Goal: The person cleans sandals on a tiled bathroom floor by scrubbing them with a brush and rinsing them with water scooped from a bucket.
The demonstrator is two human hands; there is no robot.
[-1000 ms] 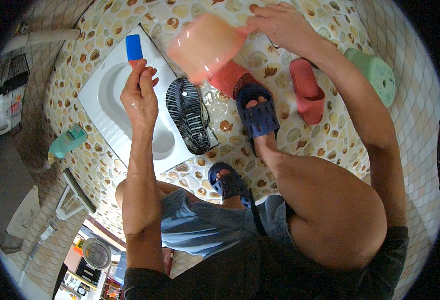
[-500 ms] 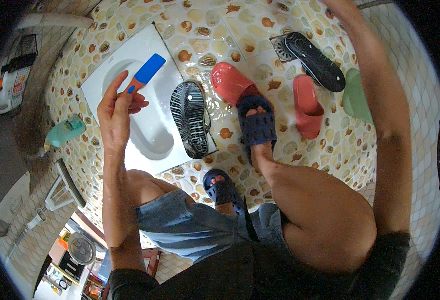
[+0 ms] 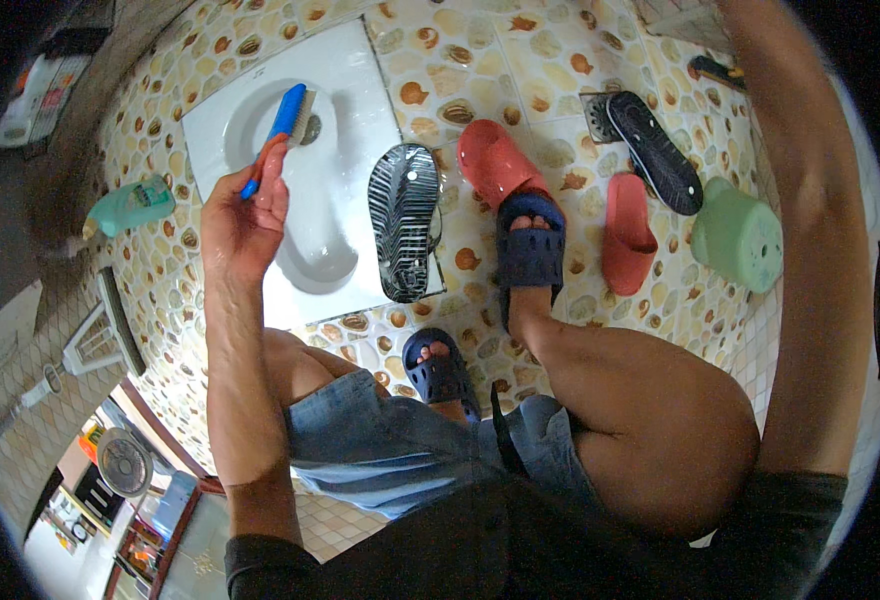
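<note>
My left hand (image 3: 250, 215) is closed round the handle of a blue and orange scrub brush (image 3: 288, 112), held up above the white squat toilet pan (image 3: 360, 110). Pale bristles face right. My right arm (image 3: 810, 190) reaches up past the top right edge, and its hand is out of view. Just right of the pan's basin, a black and white striped flip-flop (image 3: 404, 222) lies sole up. A wet red slide sandal (image 3: 495, 158) touches the front of the navy sandal (image 3: 532, 250) on my foot. Another red slide (image 3: 629, 235) and a black flip-flop (image 3: 654, 150) lie farther right.
A green plastic stool (image 3: 735, 238) lies beside my right arm. The black flip-flop partly covers a floor drain (image 3: 598, 117). At left are a teal bottle (image 3: 132, 206) and a white long-handled squeegee (image 3: 100, 335). A dark-handled tool (image 3: 717, 72) lies at the far right.
The brush has turned in my left hand, so its bristles now show. My right hand has gone out of view at the top. The view has shifted, and more of the green stool shows.
</note>
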